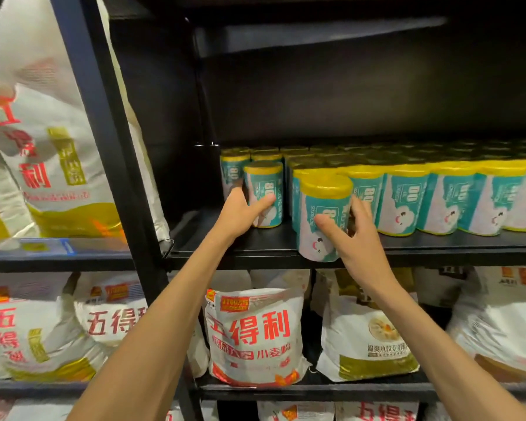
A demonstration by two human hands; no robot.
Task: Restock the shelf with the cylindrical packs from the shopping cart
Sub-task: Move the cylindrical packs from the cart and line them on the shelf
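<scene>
Rows of teal and white cylindrical packs with yellow tops (407, 199) stand on the black shelf (271, 247). My left hand (240, 212) grips one upright pack (264, 189) near the left end of the rows, thumb across its front. My right hand (351, 235) grips another pack (322, 214), thumb on its front and fingers round its right side. This pack tilts slightly and its base hangs over the shelf's front edge. The shopping cart is out of view.
Large white flour bags with red lettering (252, 335) fill the shelf below and the bay to the left (43, 153). A black upright post (110, 132) separates the bays. The shelf's left end beside the packs (195, 226) is bare, and a dark shelf sits above.
</scene>
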